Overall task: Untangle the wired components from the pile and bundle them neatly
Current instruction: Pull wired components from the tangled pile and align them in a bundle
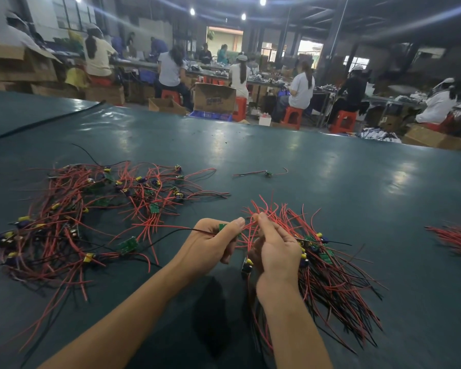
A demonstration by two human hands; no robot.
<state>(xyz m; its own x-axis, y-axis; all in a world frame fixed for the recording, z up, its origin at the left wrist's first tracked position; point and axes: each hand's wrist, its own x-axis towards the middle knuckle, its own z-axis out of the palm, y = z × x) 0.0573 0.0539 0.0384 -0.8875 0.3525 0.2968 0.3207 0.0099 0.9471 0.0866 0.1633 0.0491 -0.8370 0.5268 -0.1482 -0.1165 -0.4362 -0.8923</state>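
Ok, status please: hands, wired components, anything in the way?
Left hand grips green circuit board; right hand pinches red wires. Bundle under right hand. Board's black wire trails toward tangled pile.

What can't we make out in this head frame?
Head view, all items.
Green board: mostly covered by the left hand gripping it.
Wire bundle: middle hidden behind the right hand pinching it; tied or loose, cannot tell.
Red wires at right edge: cut off by the frame.
Tangled pile: overlapping wires hide the board count.
Cardboard box print: blurred.
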